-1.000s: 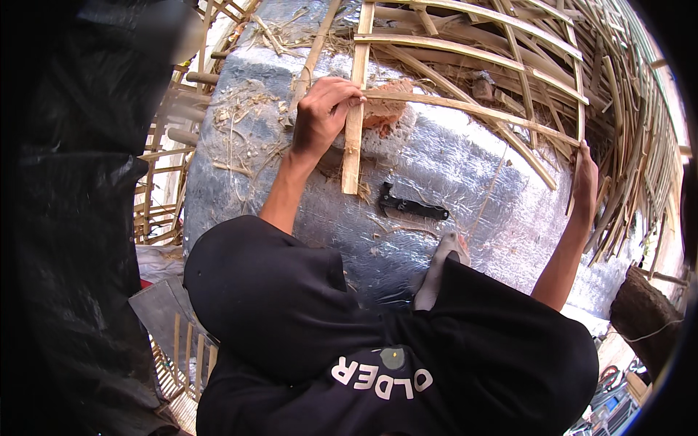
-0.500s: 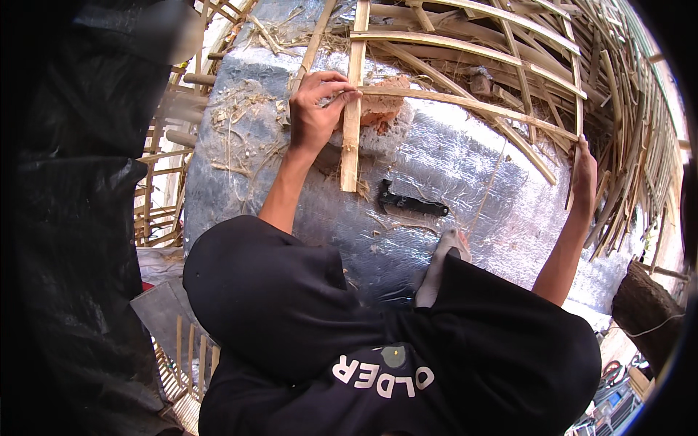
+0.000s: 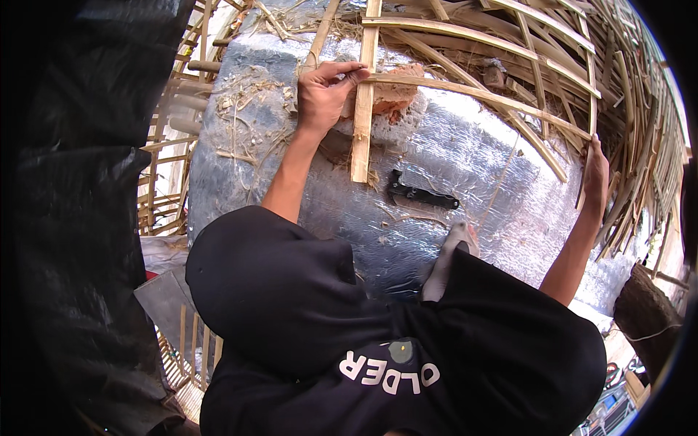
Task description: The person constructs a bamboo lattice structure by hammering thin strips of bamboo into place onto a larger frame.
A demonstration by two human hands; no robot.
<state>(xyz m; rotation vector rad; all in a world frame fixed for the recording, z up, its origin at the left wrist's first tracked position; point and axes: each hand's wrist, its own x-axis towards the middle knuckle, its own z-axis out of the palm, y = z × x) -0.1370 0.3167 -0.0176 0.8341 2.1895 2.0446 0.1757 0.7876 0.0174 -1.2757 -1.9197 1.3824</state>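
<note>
My left hand [image 3: 320, 102] is closed, thumb and fingertips pinching the left end of a thin bamboo cross strip [image 3: 472, 93] where it meets a wider upright slat [image 3: 363, 131]. At the strip's other end, my right hand [image 3: 596, 174] wraps along the outer side of the thinner right upright [image 3: 590, 87]; its fingers are partly hidden. The strips form a ladder-like frame, with further crosspieces [image 3: 465, 40] above. A brick block [image 3: 392, 109] lies beneath the left upright. Between my arms, a short black hammer-shaped tool [image 3: 423, 192] rests on the silver foil sheet [image 3: 334, 218].
Piled bamboo strips [image 3: 640, 131] curve along the right. Shavings [image 3: 243, 120] litter the foil at the left, beside a bamboo lattice [image 3: 163, 145]. A black plastic sheet [image 3: 80, 218] hangs far left. My foot [image 3: 445, 265] is below the tool; a log [image 3: 647, 305] stands right.
The whole view has shifted slightly, so the frame, tool and both hands sit a little farther right and up. Both hands stay at the same strip ends.
</note>
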